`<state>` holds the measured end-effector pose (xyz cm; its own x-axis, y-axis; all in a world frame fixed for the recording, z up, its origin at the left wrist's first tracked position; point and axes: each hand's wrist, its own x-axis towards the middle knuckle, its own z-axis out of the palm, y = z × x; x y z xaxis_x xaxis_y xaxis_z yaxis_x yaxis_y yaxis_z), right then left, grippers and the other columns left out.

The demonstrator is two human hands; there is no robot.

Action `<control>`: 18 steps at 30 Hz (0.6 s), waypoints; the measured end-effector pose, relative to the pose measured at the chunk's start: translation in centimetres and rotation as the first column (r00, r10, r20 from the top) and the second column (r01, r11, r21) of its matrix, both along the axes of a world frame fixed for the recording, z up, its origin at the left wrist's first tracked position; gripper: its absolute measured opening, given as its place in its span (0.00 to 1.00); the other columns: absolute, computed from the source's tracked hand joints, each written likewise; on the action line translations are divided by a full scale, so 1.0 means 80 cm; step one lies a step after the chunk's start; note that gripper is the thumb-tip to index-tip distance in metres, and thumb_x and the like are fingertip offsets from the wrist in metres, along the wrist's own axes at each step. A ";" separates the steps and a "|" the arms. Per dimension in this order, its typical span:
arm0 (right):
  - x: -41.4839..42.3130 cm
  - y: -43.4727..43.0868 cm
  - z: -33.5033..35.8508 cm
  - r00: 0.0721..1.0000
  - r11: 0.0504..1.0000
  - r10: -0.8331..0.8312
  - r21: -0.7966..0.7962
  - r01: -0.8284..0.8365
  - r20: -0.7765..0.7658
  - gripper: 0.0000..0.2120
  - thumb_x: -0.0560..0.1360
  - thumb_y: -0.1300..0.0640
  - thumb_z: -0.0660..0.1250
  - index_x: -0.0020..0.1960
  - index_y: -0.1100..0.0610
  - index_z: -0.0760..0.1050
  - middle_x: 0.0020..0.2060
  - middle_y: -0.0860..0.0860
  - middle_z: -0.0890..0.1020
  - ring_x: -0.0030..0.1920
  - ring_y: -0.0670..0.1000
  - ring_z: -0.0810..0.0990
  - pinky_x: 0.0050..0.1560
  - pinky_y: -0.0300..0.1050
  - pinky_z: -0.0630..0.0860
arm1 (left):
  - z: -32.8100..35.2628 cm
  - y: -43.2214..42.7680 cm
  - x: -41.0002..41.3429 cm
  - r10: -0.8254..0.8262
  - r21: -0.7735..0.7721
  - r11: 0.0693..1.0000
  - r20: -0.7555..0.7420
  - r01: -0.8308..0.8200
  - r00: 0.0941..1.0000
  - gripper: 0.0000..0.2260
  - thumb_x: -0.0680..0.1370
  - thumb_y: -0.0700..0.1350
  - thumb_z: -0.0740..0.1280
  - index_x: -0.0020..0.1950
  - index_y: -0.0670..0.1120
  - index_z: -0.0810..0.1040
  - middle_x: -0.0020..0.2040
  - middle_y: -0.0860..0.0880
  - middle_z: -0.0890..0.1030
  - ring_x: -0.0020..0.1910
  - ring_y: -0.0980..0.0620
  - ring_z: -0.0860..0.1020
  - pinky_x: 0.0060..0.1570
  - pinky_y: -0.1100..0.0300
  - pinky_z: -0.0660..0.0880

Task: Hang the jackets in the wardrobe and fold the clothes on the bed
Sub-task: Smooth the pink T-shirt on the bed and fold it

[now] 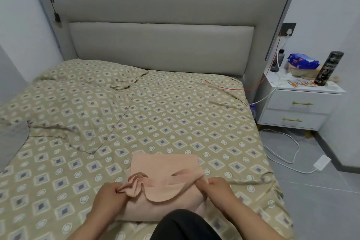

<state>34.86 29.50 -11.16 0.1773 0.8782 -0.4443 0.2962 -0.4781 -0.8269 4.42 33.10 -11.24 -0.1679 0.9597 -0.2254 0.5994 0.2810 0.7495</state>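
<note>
Garment: I see 1 pink cloth (165, 191) at 6 o'clock on the bed (175, 115), part-folded.
Grip: left hand (109, 194) and right hand (218, 188) each pinch its near edge.
Left: no jackets or wardrobe visible; I can't judge.

A person's left hand (109, 191) and right hand (218, 186) each pinch an edge of a partly folded peach garment (165, 165) lying on a bed (175, 113) with patterned olive bedding, beside a white nightstand (298, 107).
</note>
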 end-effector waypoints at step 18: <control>-0.007 0.149 -0.085 0.943 0.934 -0.287 -0.171 0.315 0.169 0.15 0.78 0.50 0.60 0.43 0.61 0.77 0.40 0.52 0.79 0.40 0.52 0.76 0.39 0.45 0.72 | -0.097 0.149 0.007 0.079 -0.115 0.987 -0.234 -0.108 0.969 0.20 0.81 0.54 0.58 0.48 0.39 0.81 0.48 0.42 0.81 0.44 0.45 0.74 0.45 0.54 0.68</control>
